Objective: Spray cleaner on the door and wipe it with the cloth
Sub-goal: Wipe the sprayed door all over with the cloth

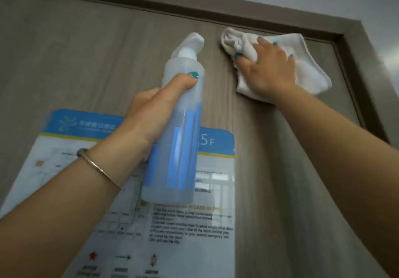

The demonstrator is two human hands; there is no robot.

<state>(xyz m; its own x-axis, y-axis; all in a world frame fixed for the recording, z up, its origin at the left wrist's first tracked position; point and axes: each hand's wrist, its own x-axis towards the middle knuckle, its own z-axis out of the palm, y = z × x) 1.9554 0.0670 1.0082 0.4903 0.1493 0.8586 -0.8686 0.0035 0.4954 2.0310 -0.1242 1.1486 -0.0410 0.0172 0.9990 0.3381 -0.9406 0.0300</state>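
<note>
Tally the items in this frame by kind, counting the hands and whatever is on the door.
Hands: 2, left, right
Spray bottle: 1
White cloth: 1
Evacuation notice: 1
Bracelet: 1
Door: 1
Total: 7

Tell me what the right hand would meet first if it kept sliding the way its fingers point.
The right hand, pressing the white cloth on the door, points up and leftward. Probably it would meet the door frame's top edge first; only bare door lies between.
</note>
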